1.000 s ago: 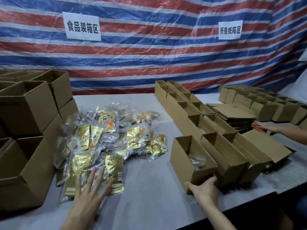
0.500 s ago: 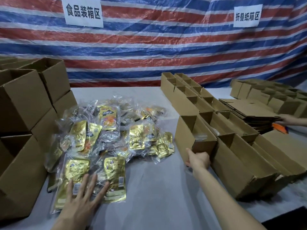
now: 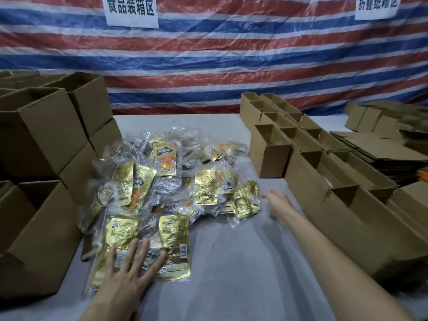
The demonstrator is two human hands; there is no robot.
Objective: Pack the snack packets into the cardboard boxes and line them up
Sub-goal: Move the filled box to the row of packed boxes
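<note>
Right now, head cam: L hand [image 3: 129, 272] lies flat on two gold snack packets [image 3: 174, 239] at the near edge of the pile [image 3: 205, 187], fingers straight & spread. R hand [image 3: 279, 205] hangs just beside the pile's right edge, blurred, so can't tell its fingers. Open boxes [image 3: 308, 169] sit in a row on the right of the table [image 3: 231, 274]; bigger boxes [image 3: 48, 137] are stacked on the left.

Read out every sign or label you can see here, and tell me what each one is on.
"食品装箱区": left white sign on the striped tarp.
"折叠纸箱区": right white sign, its top edge cut off by the frame.
Snack packets: print too blurred to read.
</note>
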